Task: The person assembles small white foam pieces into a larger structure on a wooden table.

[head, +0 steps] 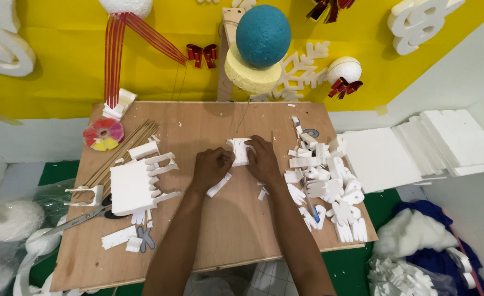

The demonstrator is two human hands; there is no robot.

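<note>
Both my hands meet at the middle of a wooden board (220, 241). My left hand (210, 167) and my right hand (262, 159) together pinch a small white foam cut-out piece (239, 151) held just above the board. A thin white foam strip (219, 185) lies under my left hand. To the right is a heap of white foam cut-out shapes (327, 183). At the left rests a thick white foam block with cut finger-like edges (135, 183).
Scissors (80, 218) and a bundle of wooden sticks (122, 151) lie at the board's left. A round coloured disc (104, 134) sits at the far left corner. Stacked white foam sheets (422, 148) lie to the right. Foam balls (262, 35) hang on the yellow wall.
</note>
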